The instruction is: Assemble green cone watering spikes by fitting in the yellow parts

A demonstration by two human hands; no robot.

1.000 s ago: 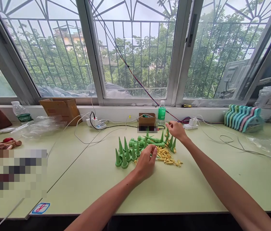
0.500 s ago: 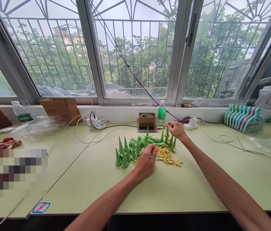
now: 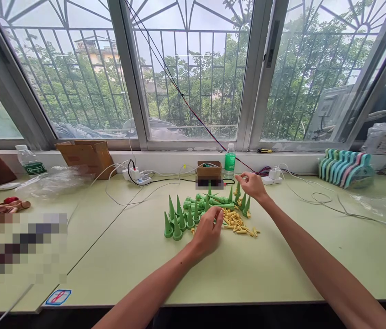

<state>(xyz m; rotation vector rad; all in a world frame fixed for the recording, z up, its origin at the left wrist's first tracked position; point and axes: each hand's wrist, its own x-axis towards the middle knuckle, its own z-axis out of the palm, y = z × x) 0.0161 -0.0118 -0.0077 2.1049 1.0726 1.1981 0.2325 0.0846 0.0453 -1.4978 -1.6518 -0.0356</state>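
My left hand [image 3: 209, 230] rests at the near side of the pile with its fingers curled together; what they hold, if anything, is hidden behind them. My right hand [image 3: 251, 185] is at the pile's far right, thumb and fingertips pinched just above a green pointed cone [image 3: 237, 191]. Whether the pinch touches its tip or a small piece I cannot make out. Several green cones [image 3: 176, 228] stand upright on round bases left of my left hand. Ribbed green tubes [image 3: 225, 206] lie behind it. Small yellow plastic pegs [image 3: 236, 223] are heaped between my hands.
Behind the pile stand a small cardboard box [image 3: 209, 170] and a green-labelled bottle [image 3: 230, 162]. White cables [image 3: 145, 200] run over the pale green table [image 3: 117, 260]. Pastel hangers [image 3: 346, 169] stand at right; a larger carton [image 3: 88, 157] and another bottle [image 3: 31, 161] at left.
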